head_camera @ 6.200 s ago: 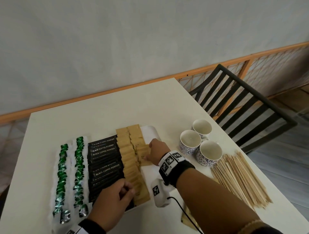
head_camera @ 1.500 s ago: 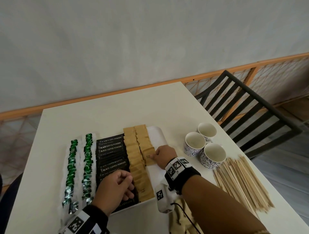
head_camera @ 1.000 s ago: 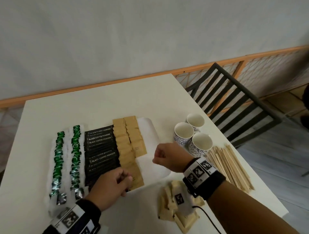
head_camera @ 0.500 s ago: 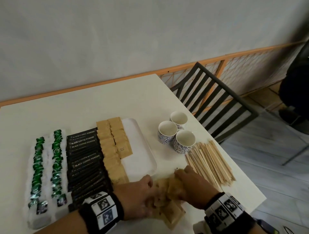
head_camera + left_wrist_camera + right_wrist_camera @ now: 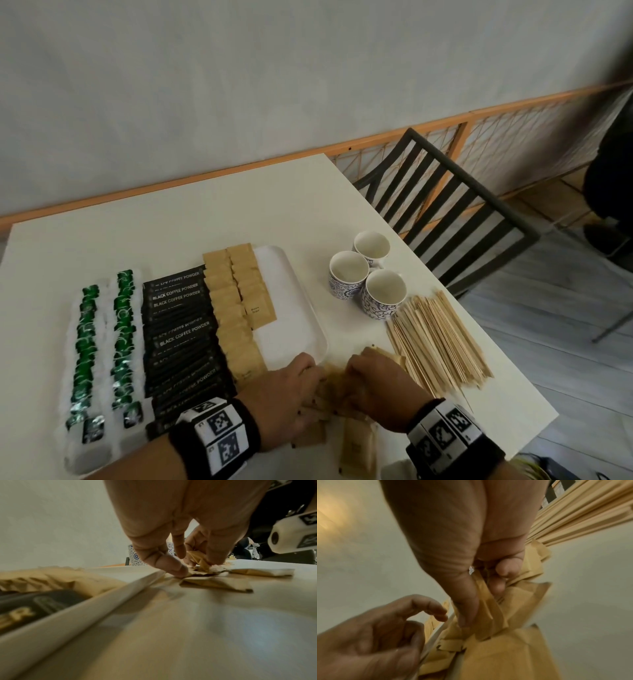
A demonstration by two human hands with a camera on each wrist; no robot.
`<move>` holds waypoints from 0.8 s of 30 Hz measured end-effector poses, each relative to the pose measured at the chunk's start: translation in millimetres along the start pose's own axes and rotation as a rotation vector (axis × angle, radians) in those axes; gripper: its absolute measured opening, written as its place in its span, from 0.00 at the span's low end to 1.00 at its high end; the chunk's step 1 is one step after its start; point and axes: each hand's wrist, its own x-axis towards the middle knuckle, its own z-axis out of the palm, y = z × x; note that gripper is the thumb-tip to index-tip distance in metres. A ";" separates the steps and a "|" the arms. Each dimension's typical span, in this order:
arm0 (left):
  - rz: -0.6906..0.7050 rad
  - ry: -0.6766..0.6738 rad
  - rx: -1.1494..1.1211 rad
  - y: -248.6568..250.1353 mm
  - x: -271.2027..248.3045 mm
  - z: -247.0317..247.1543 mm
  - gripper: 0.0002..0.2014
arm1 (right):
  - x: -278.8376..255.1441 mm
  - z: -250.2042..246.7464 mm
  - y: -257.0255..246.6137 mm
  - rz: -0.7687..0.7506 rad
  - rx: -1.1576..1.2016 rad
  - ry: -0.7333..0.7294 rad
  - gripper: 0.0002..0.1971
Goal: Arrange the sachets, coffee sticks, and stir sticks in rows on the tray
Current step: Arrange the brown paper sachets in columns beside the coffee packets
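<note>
A: Where are my hands?

B: Both are down on the loose sachets (image 5: 356, 442), the brown pile on the counter (image 5: 239, 205) just off the tray's (image 5: 291, 291) near right corner. Your left hand (image 5: 291, 394) sits at the left of the pile, right against the tray rim.

A: And the grip on each side?

B: From the right wrist view I see my right hand (image 5: 471, 574) with thumb and curled fingers clamped on a bunch of those sachets. The left hand has its fingers bent down onto the pile, tips touching the paper; whether it pinches any I cannot tell.

A: What's on the tray?

B: From left to right: two rows of green sticks (image 5: 102, 342), a row of black sticks (image 5: 178, 329) marked "BLACK COFFEE POWDER", then two rows of brown sachets (image 5: 236, 308). The left brown row runs down to the near edge; the right one stops about halfway, with bare tray near of it and along the right side.

A: Stir sticks?

B: The stir sticks (image 5: 438, 339) lie in a heap on the counter, right of the tray and just right of my right hand. Three cups (image 5: 366, 274) stand together just beyond them. A black chair (image 5: 445, 212) stands past the counter's right edge.
</note>
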 end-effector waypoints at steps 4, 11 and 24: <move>-0.076 0.075 0.023 2.4 11.9 -6.3 0.17 | 5.8 -0.4 -3.9 -0.048 0.004 0.017 0.22; -0.104 0.055 0.046 2.0 14.9 -4.0 0.12 | 17.5 1.4 -20.3 -0.076 -0.092 -0.040 0.26; -0.160 0.190 -0.474 -15.4 1.6 -8.9 0.03 | 25.4 -9.8 -27.2 -0.106 0.191 0.054 0.24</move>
